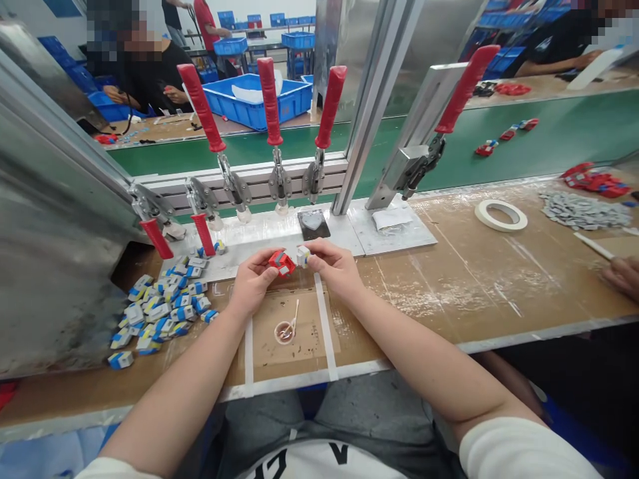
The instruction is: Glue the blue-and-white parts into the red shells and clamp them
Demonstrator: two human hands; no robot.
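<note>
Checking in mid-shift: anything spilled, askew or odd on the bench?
White powdery residue is smeared across the bench right of the hands. The blue-white parts lie in a loose, scattered heap. Nothing looks damaged.

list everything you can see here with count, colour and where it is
red part: one, red, in left hand
small block: one, white and blue, in right hand
block pile: many, white and blue, bench left
glue cup: one, with a stick, below the hands
toggle clamps: several, red handles, rear of bench
tape roll: one, white, bench right
blue crate: one, across the belt
left hand: pinching red part
right hand: pinching small block
</note>
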